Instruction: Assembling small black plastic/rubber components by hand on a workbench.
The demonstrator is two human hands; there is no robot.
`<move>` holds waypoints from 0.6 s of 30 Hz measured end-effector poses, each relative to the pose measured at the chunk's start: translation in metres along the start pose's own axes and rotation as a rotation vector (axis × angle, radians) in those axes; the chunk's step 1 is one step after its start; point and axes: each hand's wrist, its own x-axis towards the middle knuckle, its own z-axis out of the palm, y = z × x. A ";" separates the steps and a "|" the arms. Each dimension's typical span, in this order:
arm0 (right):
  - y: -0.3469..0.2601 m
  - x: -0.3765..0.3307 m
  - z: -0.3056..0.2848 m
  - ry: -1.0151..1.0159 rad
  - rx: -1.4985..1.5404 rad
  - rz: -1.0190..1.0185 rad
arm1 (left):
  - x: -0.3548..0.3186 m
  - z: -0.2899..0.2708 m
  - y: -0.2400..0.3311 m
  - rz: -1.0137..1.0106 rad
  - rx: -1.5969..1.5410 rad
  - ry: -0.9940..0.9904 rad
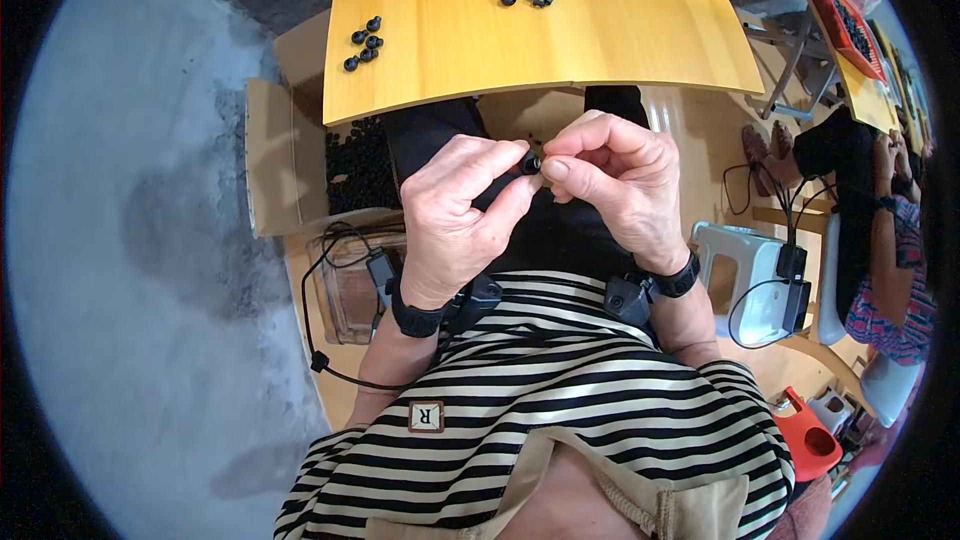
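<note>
Handling black part (531, 164): left hand (452, 210) pinches it, right hand (622, 178) pinches its right edge; careful alignment seems called for.

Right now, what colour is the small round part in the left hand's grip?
Black; the small round part shows best in the head view.

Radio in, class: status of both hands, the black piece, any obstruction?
Left-hand grip: shut on black piece. Right-hand grip: pinched at piece's end, contents hidden. Piece held off table. Nothing visibly blocking.
</note>
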 end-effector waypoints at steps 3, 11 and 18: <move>0.001 0.000 0.001 0.010 -0.106 -0.045 | 0.001 0.001 0.000 0.022 0.017 0.007; 0.007 0.002 0.002 0.003 -0.223 -0.173 | 0.002 0.001 0.006 0.043 0.114 0.012; 0.018 0.011 -0.008 -0.150 0.214 0.157 | 0.002 -0.002 0.004 0.049 -0.011 -0.052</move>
